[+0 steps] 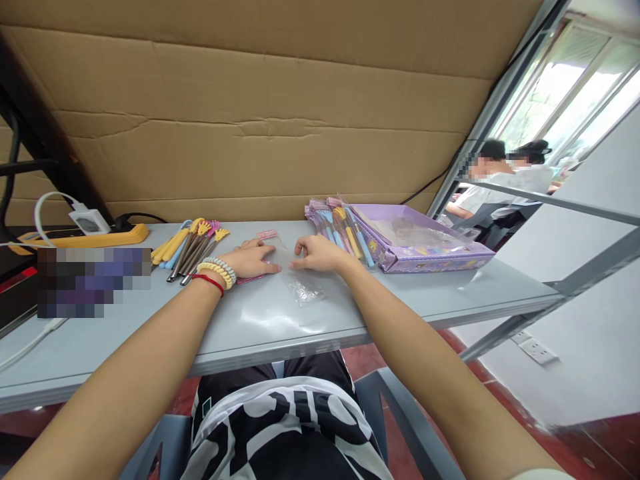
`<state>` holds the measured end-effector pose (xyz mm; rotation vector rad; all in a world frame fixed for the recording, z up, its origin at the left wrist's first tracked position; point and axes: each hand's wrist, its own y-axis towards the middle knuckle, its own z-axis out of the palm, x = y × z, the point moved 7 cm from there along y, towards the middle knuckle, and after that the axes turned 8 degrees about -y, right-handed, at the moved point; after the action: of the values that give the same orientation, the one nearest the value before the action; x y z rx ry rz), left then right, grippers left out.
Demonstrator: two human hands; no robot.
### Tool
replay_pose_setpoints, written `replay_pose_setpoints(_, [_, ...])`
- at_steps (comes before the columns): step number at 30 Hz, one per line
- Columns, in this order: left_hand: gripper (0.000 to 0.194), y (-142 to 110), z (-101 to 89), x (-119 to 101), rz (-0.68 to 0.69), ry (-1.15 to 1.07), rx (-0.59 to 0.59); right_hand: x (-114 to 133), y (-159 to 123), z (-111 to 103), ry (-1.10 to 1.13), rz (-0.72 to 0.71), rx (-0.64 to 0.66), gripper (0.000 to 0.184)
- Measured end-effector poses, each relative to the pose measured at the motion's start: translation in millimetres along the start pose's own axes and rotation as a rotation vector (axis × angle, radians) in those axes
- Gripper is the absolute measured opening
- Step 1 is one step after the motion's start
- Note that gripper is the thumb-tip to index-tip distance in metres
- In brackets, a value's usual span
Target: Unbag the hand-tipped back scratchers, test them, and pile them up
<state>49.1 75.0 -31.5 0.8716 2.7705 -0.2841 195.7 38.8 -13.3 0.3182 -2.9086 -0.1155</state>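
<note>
A clear plastic bag (303,291) lies on the grey desk between my hands, its lower end crinkled and shiny. My left hand (253,260) rests palm down at the bag's left side, fingers spread. Under and beside it show a red-and-white label strip (267,235) and a pink edge, mostly covered by the hand. My right hand (319,253) is curled at the bag's right side, with thumb and forefinger at the plastic. Left of my left hand lies a bunch of pens (193,247) with yellow, blue and pink hand-shaped tops.
Packaged pens (345,230) lean against a purple box (435,260) with clear plastic inside, right of my right hand. A yellow power strip (125,236) with a white charger (91,219) and cables is at the left. Cardboard (270,160) backs the desk. Two people sit beyond the frame.
</note>
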Motion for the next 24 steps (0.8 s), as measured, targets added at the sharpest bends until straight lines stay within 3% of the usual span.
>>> replay_pose_setpoints(8, [0.082,-5.2,-3.6,-5.8,0.086,-0.050,0.029,1.3,-1.9,-1.1,0.009,0.005,0.003,0.034])
replay_pose_setpoints(16, [0.071,-1.9,-13.8,-0.9,0.013,-0.051,-0.150,5.8,-4.1,3.5,0.030,-0.015,0.118,0.041])
replay_pose_setpoints(24, [0.096,1.4,-3.7,-2.4,0.051,-0.063,-0.056,5.0,-2.5,0.8,0.031,-0.043,0.029,0.033])
